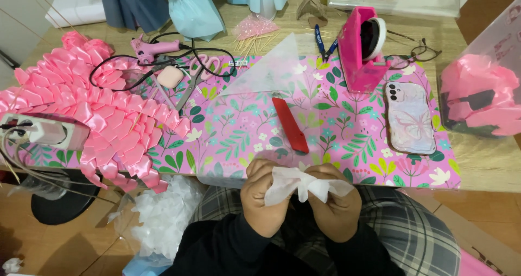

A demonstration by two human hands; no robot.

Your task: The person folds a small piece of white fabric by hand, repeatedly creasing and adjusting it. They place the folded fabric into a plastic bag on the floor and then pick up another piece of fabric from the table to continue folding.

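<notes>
A white tissue piece (pixel 304 185) is pinched closed between the left hand (pixel 264 197) and right hand (pixel 337 200), below a pink floral mat (pixel 347 129) and red rectangular strip (pixel 290 124).

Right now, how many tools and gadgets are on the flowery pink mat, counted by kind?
Pink glue gun: 1
Pink-handled scissors: 1
Blue-handled pliers: 1
Pink tape dispenser: 1
Red flat strip: 1
Phone in a butterfly case: 1
Total: 6

Both hands, left hand and right hand, pinch a white folded piece.
</notes>
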